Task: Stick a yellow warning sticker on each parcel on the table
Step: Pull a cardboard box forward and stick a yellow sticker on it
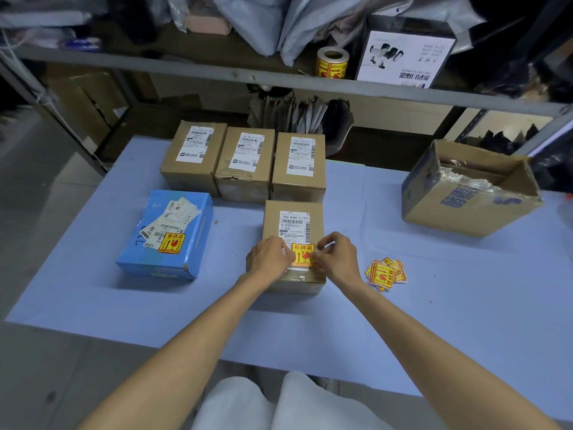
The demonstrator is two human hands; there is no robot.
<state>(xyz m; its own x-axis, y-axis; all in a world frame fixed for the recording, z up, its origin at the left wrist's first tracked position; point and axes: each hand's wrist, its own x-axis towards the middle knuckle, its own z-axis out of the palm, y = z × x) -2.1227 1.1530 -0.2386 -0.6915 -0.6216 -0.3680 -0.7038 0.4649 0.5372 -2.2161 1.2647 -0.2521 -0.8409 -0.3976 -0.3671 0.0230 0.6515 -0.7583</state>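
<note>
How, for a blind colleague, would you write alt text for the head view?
A left hand and right hand pinch a yellow warning sticker on the near brown parcel. The blue parcel already bears one; three brown parcels behind bear none; spare stickers lie nearby.

Both bare forearms stretched forward, left hand (271,256) pinching the sticker (302,253) at its left edge, right hand (335,254) at its right, fingers curled.
</note>
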